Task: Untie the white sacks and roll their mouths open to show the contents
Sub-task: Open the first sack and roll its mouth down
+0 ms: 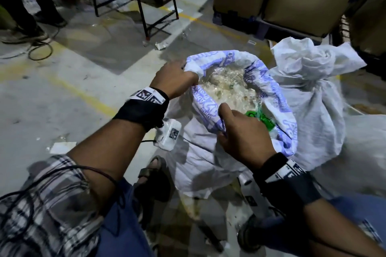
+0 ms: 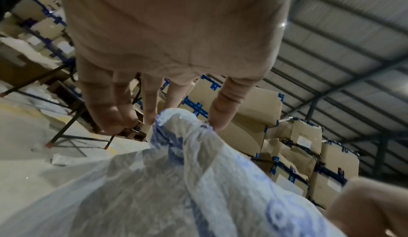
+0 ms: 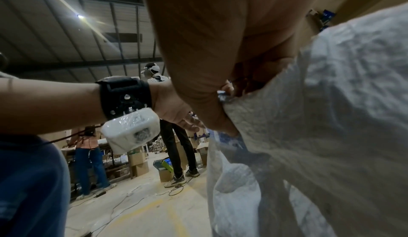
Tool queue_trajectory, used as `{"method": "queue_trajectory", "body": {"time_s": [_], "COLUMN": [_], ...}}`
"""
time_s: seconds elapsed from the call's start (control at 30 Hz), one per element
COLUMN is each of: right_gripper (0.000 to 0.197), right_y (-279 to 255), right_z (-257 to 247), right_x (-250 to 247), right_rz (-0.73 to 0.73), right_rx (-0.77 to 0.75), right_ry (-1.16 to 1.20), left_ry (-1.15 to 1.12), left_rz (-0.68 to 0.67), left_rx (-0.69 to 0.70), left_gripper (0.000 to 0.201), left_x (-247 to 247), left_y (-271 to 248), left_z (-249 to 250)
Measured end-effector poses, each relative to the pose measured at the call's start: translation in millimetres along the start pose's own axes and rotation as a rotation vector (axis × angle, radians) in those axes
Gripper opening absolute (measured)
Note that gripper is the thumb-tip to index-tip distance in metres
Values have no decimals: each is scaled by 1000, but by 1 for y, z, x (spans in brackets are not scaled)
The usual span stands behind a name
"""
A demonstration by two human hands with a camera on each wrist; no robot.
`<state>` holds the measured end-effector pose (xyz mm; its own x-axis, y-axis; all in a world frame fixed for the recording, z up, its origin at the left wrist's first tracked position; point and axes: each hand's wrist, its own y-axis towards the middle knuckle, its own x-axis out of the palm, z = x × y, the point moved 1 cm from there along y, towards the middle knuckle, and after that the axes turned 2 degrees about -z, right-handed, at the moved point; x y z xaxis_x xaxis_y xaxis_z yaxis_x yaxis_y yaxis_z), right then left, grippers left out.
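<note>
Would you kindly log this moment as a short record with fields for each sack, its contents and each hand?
open sack: mouth rolled back, blue-printed lining showing
contents: clear plastic wrappers, a green packet
second sack: behind the first, top bunched shut
left hand: grips the rolled rim, far left
right hand: grips the rolled rim, near side
floor: concrete, yellow lines

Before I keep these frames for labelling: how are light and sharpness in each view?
Head view: dim, sharp enough; purple print on the open sack shows, and both hands grip its rim, left hand, right hand. Left wrist view: soft, the sack blurred close up. Right wrist view: a ceiling lamp flares in streaks; the near sack cloth is blurred.
</note>
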<state>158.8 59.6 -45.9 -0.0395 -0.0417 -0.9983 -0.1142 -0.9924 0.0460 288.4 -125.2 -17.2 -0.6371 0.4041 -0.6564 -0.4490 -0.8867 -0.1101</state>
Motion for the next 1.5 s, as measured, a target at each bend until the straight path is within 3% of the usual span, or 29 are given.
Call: {"method": "queue_trajectory", "body": {"time_s": [0.07,0.17,0.27,0.43,0.5,0.6,0.63,0.7,0.87,0.93,1.03,1.07,1.17,1.27,1.3,1.4,1.43,1.5], "right_gripper": [46,42,38,36,35,34,36,41,45,44,39,37,36,38,39,29,23,17], "right_y": [1,-1,-6,-6,-6,-9,-9,-7,-6,-8,-9,-8,-9,-12,-14,-12,-10,1], "right_z": [-1,-6,-15,-22,-21,-20,-18,-14,-1,1,0,-1,-4,-7,-6,0,5,25], "right_x": [2,6,12,20,21,21,21,20,18,20,22,21,21,16,11,-8,-15,-24], "right_rz": [-7,-44,-78,-99,-100,-74,-62,-29,5,-1,10,10,-39,-182,-248,-459,-469,-280], "right_rx": [6,-15,-40,-66,-73,-75,-72,-61,-55,-61,-73,-81,-146,-228,-257,-325,-293,-94], "right_ry": [-9,-14,-48,-102,-101,-65,-53,-32,-35,-45,-16,4,7,83,190,651,801,998], "left_ry": [49,-22,-87,-46,-241,-722,-822,-878,-1137,-932,-62,73,136,-283,-303,52,19,-17], "left_rz": [-13,54,150,134,130,32,-9,-41,53,53,177,222,151,-52,-64,-62,-80,-105], "left_rx": [-22,-58,-55,-66,-134,-327,-377,-439,-470,-316,-175,-118,-122,-263,-271,-236,-269,-297], "left_gripper": [36,63,45,48,39,19,23,34,32,42,56,53,37,37,37,34,36,51], "left_x": [0,0,2,6,5,-1,-6,-15,-15,-4,4,4,2,0,-1,0,2,3], "left_y": [1,3,10,11,13,11,11,12,20,23,30,31,40,43,43,39,38,36], "left_z": [1,-3,-9,-8,-9,-9,-10,-16,-22,-17,-28,-33,-35,-34,-34,-34,-35,-38]}}
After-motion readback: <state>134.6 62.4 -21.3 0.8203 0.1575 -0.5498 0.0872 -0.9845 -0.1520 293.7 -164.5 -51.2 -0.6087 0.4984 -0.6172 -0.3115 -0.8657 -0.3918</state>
